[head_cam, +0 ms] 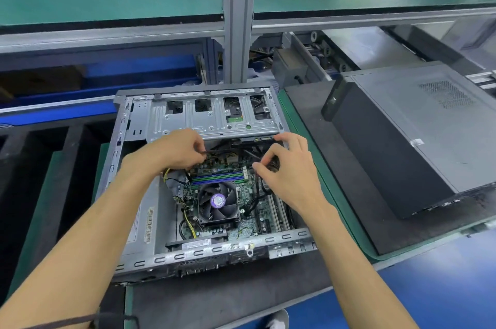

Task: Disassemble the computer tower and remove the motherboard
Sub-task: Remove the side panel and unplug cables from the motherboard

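Observation:
The open computer tower (139,259) lies on its side on a black foam mat, side panel off. Inside, the green motherboard (243,194) shows a black CPU fan (218,201) with a purple label and blue and green memory slots (216,178). A silver drive cage (212,116) spans the far end. My left hand (178,150) pinches a thin black cable just under the cage. My right hand (288,167) grips a bundle of black cables (261,189) at the board's right side.
A second, closed computer tower (408,135) lies on the mat to the right. A grey metal post (237,17) rises behind the open case. Black foam dividers (43,167) stand at the left. Blue floor (442,285) lies beyond the bench's near edge.

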Tool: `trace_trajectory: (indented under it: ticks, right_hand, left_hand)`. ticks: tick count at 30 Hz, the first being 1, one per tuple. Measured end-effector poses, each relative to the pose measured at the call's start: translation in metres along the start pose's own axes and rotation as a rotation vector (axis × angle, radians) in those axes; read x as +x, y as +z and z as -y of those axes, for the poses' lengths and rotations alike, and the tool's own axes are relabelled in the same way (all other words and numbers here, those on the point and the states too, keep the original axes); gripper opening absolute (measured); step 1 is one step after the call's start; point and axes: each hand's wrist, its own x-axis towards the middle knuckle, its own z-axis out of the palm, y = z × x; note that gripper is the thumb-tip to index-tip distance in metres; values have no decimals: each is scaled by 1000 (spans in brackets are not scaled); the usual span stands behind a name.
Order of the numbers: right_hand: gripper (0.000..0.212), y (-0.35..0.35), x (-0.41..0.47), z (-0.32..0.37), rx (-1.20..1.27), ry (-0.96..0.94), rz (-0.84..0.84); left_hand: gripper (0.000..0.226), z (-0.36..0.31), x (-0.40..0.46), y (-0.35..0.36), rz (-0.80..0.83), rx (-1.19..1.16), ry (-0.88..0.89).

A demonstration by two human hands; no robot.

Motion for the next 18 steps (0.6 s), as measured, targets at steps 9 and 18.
trace_trajectory:
  ticks: [9, 18]
  right_hand:
    - [9, 2, 2, 1, 114, 149, -125]
    - [10, 1, 3, -3, 134, 181, -97]
  left_hand:
    - [27, 19, -8, 13, 210, 270, 1]
    - [22, 38, 4, 37, 287, 423, -12]
